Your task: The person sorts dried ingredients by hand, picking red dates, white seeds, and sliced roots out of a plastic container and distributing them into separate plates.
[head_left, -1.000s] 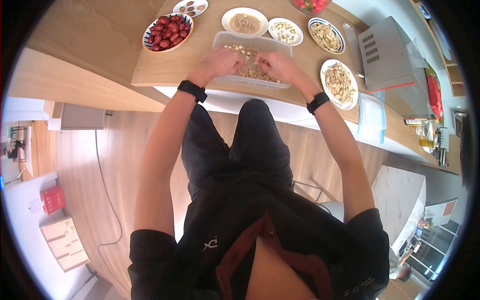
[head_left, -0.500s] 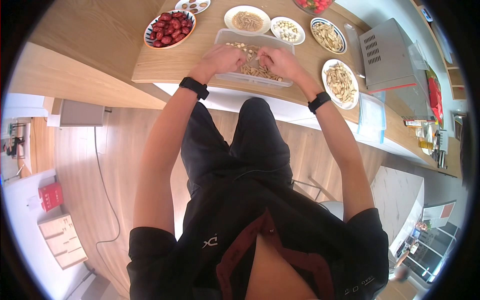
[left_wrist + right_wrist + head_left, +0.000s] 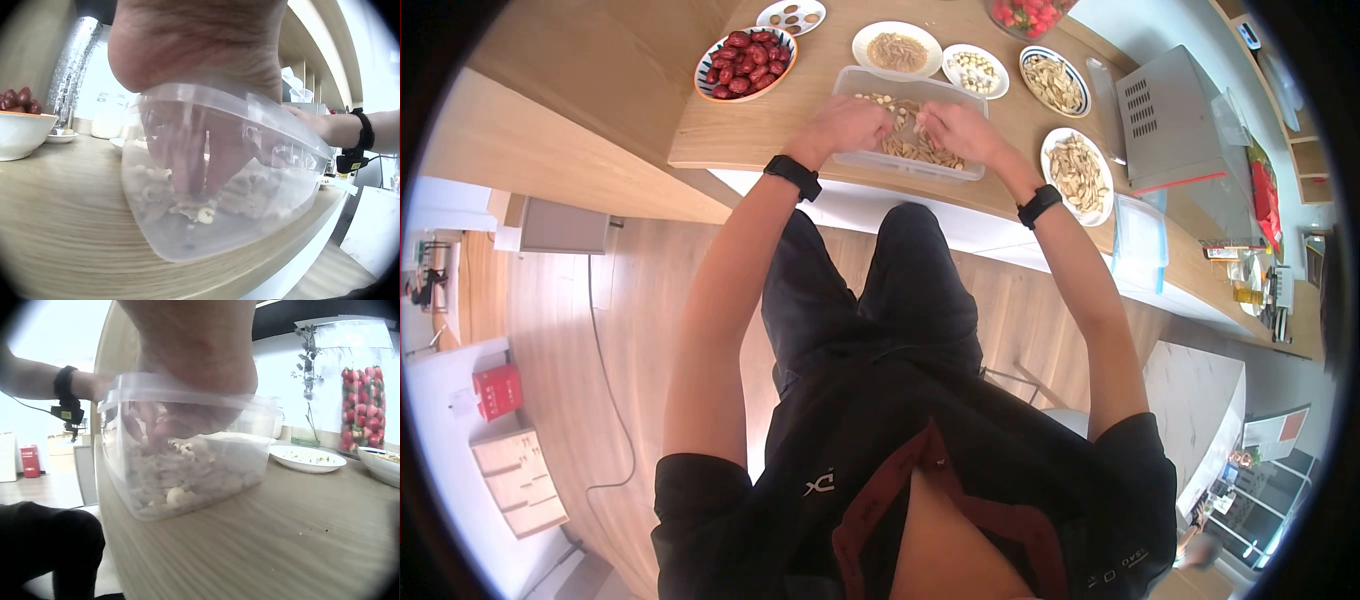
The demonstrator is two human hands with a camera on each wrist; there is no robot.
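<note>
Work looked partway: the clear box (image 3: 910,82) held mixed pieces (image 3: 920,151), dates (image 3: 746,64) lay outside; whether left hand (image 3: 847,127) or right hand (image 3: 963,132) had fingers gripping anything was unclear

and nothing here comes up as a word we can read for sure! on the black shirt (image 3: 1020,455) there's a white logo (image 3: 820,484) on the chest, letter-like, but which letters, can't call it. over to the small white lettering (image 3: 1132,563) near the shirt's edge: too blurred. the red trim (image 3: 865,515) shows faint dark print, no reading that. on the red box (image 3: 497,392), pale characters, too small, and the yellow label (image 3: 356,167) on the wrist device (image 3: 345,163) is just as unreadable.
</note>
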